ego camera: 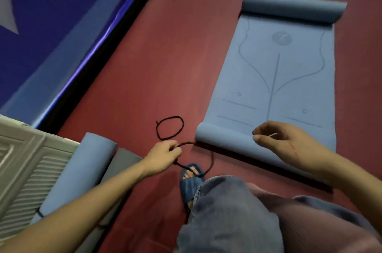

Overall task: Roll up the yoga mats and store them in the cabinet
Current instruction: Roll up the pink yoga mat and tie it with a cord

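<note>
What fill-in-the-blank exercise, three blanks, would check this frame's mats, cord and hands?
1. The left hand pinches a black ____ lying on the red floor.
2. The open blue mat is curled into a roll at ____ ends.
3. Beside the white cabinet lie a rolled blue mat and a rolled ____ mat.

Missing words: cord; both; grey
</note>
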The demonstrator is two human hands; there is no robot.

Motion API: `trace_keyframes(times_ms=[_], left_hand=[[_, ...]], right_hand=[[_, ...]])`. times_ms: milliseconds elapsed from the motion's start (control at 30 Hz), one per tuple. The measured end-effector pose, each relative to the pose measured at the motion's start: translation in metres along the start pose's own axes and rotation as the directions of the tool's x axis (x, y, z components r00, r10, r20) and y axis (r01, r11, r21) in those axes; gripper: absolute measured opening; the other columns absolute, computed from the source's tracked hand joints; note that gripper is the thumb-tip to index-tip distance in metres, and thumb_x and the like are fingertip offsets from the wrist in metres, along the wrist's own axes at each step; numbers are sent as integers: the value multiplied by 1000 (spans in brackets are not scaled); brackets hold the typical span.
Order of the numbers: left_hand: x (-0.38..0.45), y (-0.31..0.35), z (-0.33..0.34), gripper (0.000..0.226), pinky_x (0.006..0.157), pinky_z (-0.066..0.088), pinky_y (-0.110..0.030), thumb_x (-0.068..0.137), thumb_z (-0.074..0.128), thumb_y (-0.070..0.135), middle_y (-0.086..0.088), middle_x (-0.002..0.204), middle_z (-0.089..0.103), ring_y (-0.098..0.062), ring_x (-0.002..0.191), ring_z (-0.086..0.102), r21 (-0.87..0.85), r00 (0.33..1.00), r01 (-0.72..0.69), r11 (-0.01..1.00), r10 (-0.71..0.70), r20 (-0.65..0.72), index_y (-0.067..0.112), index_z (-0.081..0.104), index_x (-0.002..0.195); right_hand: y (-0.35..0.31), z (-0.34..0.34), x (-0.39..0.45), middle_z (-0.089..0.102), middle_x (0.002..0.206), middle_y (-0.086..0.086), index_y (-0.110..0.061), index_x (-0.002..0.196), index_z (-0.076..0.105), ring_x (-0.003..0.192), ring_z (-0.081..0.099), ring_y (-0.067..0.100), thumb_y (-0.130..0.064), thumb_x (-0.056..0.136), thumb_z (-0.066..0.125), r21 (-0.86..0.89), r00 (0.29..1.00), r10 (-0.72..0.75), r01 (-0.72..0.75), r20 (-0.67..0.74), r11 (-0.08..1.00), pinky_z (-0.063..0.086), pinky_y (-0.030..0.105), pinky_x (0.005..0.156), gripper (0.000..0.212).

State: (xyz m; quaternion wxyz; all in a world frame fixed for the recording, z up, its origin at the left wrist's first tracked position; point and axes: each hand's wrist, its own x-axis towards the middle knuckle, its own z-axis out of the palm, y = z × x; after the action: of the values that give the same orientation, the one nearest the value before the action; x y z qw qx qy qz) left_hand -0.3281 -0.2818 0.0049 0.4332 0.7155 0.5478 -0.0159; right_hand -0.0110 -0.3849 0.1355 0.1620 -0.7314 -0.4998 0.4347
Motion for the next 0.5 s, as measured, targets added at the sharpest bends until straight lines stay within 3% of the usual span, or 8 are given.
trace_keyframes(times_ms=[100, 167, 200, 267, 333, 367, 433, 500], left_hand=[[-57, 86, -55, 13, 68, 45, -33, 84, 57, 29, 6, 69, 60, -11, 68, 54, -234, 961, -202, 951, 239, 141, 28, 56, 72], [-96, 137, -73, 7, 67, 43, -26, 84, 60, 25, 8, 68, 60, -10, 67, 53, -316, 915, -303, 899, 367, 166, 25, 58, 77], [-115, 160, -77, 6, 68, 45, -26, 85, 60, 21, 6, 68, 63, -11, 68, 55, -370, 896, -322, 871, 406, 178, 19, 58, 79], [-150, 195, -80, 7, 75, 50, -30, 86, 63, 17, -8, 72, 68, -17, 71, 62, -466, 854, -330, 821, 470, 223, 11, 61, 82], [-179, 219, -81, 16, 80, 52, -29, 85, 67, 13, -27, 82, 71, -17, 74, 68, -486, 794, -354, 799, 532, 294, -2, 65, 89], [-192, 227, -82, 20, 81, 51, -28, 86, 69, 12, -28, 84, 71, -17, 75, 70, -480, 763, -376, 792, 559, 325, -7, 67, 93], [-218, 242, -84, 13, 80, 49, -28, 86, 73, 15, -18, 80, 72, -18, 73, 67, -463, 711, -418, 782, 599, 370, 4, 74, 93], [-240, 254, -85, 6, 71, 48, -26, 86, 74, 13, -12, 78, 70, -17, 67, 61, -468, 675, -451, 760, 634, 378, 8, 74, 90]], right_hand=[[-44, -23, -40, 65, 119, -28, -35, 118, 65, 106, 58, -18, -40, 92, 69, 69, 979, -195, 191, 59, 979, 44, 7, 95, 27], [-78, -34, -76, 52, 130, -37, -43, 134, 53, 109, 49, -27, -54, 85, 67, 9, 945, -301, 302, 129, 953, 40, 1, 92, 51], [-92, -38, -94, 54, 130, -35, -45, 136, 51, 110, 51, -23, -57, 84, 66, -38, 929, -324, 335, 177, 941, 41, 3, 91, 57], [-112, -49, -129, 71, 109, -19, -38, 128, 59, 97, 65, -7, -52, 89, 67, -103, 907, -328, 365, 263, 925, 50, 14, 86, 42], [-118, -64, -164, 72, 78, -6, -26, 106, 68, 71, 64, 8, -44, 97, 64, -104, 899, -309, 355, 309, 929, 51, 27, 72, 21], [-117, -72, -181, 67, 69, -4, -21, 97, 70, 65, 59, 11, -42, 99, 61, -114, 894, -299, 352, 333, 929, 47, 28, 67, 23], [-111, -82, -216, 57, 64, -8, -16, 89, 71, 61, 48, 8, -36, 101, 61, -93, 871, -282, 345, 402, 934, 40, 21, 63, 25], [-104, -82, -246, 51, 65, -10, -17, 85, 72, 60, 41, 6, -29, 102, 63, 26, 824, -286, 314, 488, 949, 33, 20, 58, 23]])
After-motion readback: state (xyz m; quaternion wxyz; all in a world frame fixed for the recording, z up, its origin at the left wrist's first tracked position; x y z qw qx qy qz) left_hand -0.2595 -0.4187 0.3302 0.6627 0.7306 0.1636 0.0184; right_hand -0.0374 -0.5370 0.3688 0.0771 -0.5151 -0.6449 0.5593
